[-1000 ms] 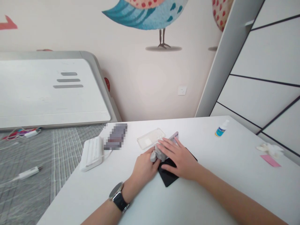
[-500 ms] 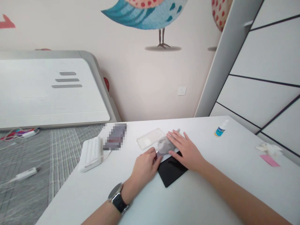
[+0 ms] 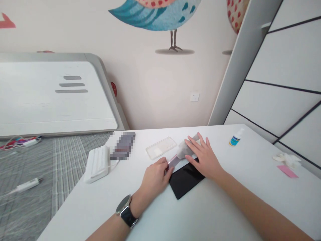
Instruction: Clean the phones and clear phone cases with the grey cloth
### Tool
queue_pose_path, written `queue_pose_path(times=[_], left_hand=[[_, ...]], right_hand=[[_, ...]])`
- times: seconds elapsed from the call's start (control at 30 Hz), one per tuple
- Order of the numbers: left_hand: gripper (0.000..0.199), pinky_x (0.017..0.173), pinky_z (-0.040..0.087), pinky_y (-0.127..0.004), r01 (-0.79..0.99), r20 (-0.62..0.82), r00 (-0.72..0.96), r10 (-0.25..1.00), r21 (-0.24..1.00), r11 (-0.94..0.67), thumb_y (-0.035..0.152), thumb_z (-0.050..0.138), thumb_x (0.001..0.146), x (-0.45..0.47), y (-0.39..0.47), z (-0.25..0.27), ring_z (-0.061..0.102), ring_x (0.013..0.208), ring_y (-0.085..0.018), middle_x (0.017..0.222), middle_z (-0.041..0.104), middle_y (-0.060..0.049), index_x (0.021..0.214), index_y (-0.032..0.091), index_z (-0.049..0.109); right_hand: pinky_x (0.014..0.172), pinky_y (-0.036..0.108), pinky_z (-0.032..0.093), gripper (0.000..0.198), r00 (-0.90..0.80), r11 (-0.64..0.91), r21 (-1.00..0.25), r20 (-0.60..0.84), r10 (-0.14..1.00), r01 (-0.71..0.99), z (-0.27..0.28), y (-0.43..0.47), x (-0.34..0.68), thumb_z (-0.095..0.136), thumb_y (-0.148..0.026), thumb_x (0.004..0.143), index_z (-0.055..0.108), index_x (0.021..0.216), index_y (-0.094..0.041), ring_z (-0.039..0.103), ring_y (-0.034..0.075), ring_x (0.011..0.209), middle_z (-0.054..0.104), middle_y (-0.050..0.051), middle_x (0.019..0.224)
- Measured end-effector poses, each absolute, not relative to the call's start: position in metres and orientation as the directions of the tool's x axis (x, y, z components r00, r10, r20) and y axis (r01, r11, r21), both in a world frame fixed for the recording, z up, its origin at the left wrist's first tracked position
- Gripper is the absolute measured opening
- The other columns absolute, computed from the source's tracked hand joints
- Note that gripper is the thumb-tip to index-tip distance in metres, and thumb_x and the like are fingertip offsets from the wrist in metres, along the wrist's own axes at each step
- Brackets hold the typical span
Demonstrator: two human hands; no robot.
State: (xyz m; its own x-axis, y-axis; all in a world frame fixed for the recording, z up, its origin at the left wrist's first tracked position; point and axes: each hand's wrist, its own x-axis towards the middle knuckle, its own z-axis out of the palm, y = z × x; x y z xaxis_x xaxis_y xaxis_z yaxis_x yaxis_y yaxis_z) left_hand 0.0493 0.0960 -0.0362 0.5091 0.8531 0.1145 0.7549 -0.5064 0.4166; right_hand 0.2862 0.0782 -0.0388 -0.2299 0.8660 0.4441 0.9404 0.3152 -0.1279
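At the table's middle, my left hand (image 3: 156, 174) is closed with its fingertips on the near-left end of a flat, pale-lavender thing (image 3: 174, 161). A dark red, shiny bit shows between those fingers; the thing's kind is unclear, since the rest lies beneath a grey cloth (image 3: 184, 150). My right hand (image 3: 204, 159) presses that cloth with fingers spread, its thumb on the near side. In front lies a flat black glossy slab (image 3: 186, 180), like a phone face, close to both hands and partly under the right one. Behind the left hand rests a clear phone case (image 3: 160, 148).
On the left of the white table (image 3: 150, 214) stand a white power strip or charger block (image 3: 97, 164) and a pixelated dark object (image 3: 124, 145). A small spray bottle (image 3: 235, 139), crumpled tissue (image 3: 288, 160) and pink slip (image 3: 287, 171) are at the right.
My right hand and the grey cloth have slid away to the upper right, uncovering more of the lavender thing and the black slab. The left hand stays in place.
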Motion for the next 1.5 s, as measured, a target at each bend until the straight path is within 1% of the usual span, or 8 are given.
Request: queue_pose_path(times=[0.2,0.43,0.63,0.83,0.9,1.07,1.3,1.5], left_hand=[[0.013,0.078,0.047,-0.027,0.736,0.136,0.511,0.849,0.442,-0.513,0.024,0.054,0.099,0.047,0.095,-0.037,0.07,0.092,-0.02,0.11,0.071,-0.004,0.101,0.022,0.067],[0.029,0.066,0.042,-0.029,0.75,0.113,0.502,0.857,0.436,-0.497,0.033,0.051,0.102,0.049,0.095,-0.037,0.065,0.075,-0.019,0.09,0.067,-0.005,0.078,0.02,0.062],[0.012,0.081,0.047,-0.028,0.725,0.13,0.51,0.851,0.467,-0.506,0.018,0.056,0.095,0.047,0.096,-0.039,0.07,0.095,-0.021,0.107,0.071,-0.005,0.097,0.021,0.067],[0.029,0.069,0.044,-0.027,0.742,0.103,0.501,0.859,0.46,-0.488,0.029,0.048,0.102,0.048,0.097,-0.04,0.067,0.078,-0.018,0.091,0.068,-0.004,0.079,0.021,0.064],[0.029,0.069,0.044,-0.027,0.755,0.091,0.485,0.87,0.459,-0.468,0.03,0.049,0.102,0.048,0.097,-0.041,0.067,0.077,-0.019,0.09,0.068,-0.005,0.079,0.021,0.064],[0.016,0.08,0.048,-0.026,0.712,0.123,0.483,0.867,0.521,-0.471,0.02,0.053,0.097,0.046,0.097,-0.041,0.071,0.094,-0.02,0.109,0.073,-0.005,0.1,0.023,0.068],[0.033,0.067,0.042,-0.027,0.758,0.096,0.493,0.865,0.44,-0.481,0.032,0.05,0.102,0.048,0.098,-0.041,0.065,0.074,-0.018,0.09,0.067,-0.005,0.074,0.02,0.063],[0.018,0.082,0.048,-0.028,0.681,0.135,0.495,0.858,0.554,-0.479,0.018,0.055,0.094,0.045,0.099,-0.044,0.071,0.095,-0.021,0.11,0.073,-0.005,0.103,0.022,0.07]], right_hand=[[0.123,0.072,0.023,0.072,-0.552,0.611,-0.069,0.359,0.753,0.789,-0.036,0.062,0.258,0.05,-0.061,0.101,0.032,0.163,-0.028,0.011,0.038,0.161,0.026,0.003,0.172],[0.122,0.075,0.02,0.063,-0.217,0.302,-0.138,0.432,0.875,0.943,-0.039,0.076,0.283,0.046,-0.057,0.104,0.044,0.158,-0.025,0.013,0.042,0.159,0.038,0.007,0.167],[0.124,0.07,0.024,0.075,-0.548,0.612,-0.12,0.337,0.766,0.782,-0.037,0.059,0.253,0.054,-0.061,0.099,0.029,0.164,-0.033,0.011,0.037,0.161,0.023,0.003,0.173],[0.123,0.073,0.021,0.066,-0.238,0.313,-0.154,0.375,0.896,0.937,-0.042,0.076,0.278,0.045,-0.057,0.104,0.032,0.163,-0.031,0.012,0.04,0.16,0.029,0.004,0.171],[0.123,0.074,0.021,0.07,-0.253,0.33,-0.157,0.373,0.892,0.931,-0.043,0.075,0.277,0.048,-0.06,0.102,0.031,0.163,-0.031,0.009,0.042,0.16,0.026,0.005,0.172],[0.125,0.068,0.025,0.079,-0.526,0.584,-0.152,0.302,0.795,0.797,-0.039,0.06,0.253,0.054,-0.062,0.099,0.022,0.165,-0.036,0.013,0.036,0.161,0.017,0.002,0.174],[0.124,0.072,0.019,0.064,-0.215,0.297,-0.161,0.393,0.894,0.941,-0.046,0.079,0.281,0.045,-0.055,0.105,0.033,0.163,-0.031,0.011,0.039,0.16,0.029,0.004,0.171],[0.125,0.069,0.022,0.079,-0.579,0.634,-0.125,0.303,0.757,0.763,-0.038,0.058,0.248,0.055,-0.06,0.099,0.021,0.165,-0.035,0.015,0.036,0.16,0.019,0.002,0.174]])
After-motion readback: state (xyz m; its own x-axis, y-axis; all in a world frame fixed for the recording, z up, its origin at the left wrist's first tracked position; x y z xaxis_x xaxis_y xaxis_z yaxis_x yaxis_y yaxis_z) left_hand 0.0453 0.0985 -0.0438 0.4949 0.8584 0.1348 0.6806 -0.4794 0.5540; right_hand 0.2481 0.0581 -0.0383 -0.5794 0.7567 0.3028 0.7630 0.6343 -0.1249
